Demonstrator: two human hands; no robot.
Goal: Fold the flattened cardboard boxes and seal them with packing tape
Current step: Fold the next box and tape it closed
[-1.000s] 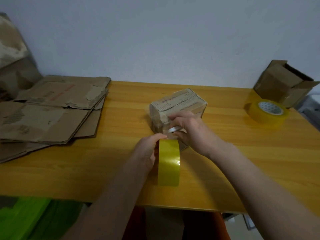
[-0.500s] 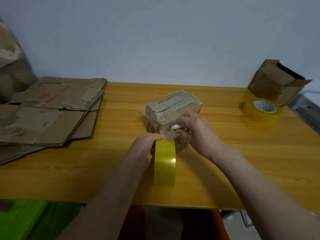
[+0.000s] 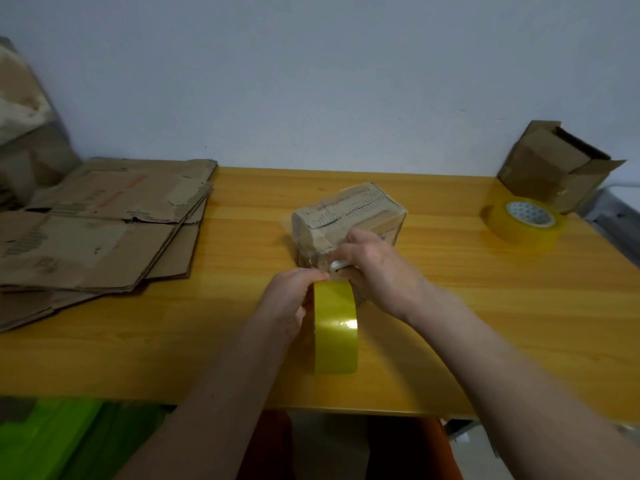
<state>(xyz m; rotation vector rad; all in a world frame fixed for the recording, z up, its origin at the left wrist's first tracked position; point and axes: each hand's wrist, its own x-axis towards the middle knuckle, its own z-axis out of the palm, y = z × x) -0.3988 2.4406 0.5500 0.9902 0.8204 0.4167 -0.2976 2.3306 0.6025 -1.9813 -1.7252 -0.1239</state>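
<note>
Box front: the near face of the taped box [image 3: 349, 216] is hidden behind the right hand [image 3: 377, 271].
White tool: mostly buried in that hand; kind unclear.
Flat cardboard [image 3: 97, 226]: cut off at left edge.
Box print: too blurred to read.

yellow tape roll [image 3: 335, 332], brown printed box [image 3: 348, 216], orange wood-grain table [image 3: 485, 306]

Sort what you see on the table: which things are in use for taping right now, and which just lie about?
In use: folded cardboard box; upright tape roll held by left hand; small white tool in right hand.

Lying about: flattened boxes; spare tape roll; open box.
</note>
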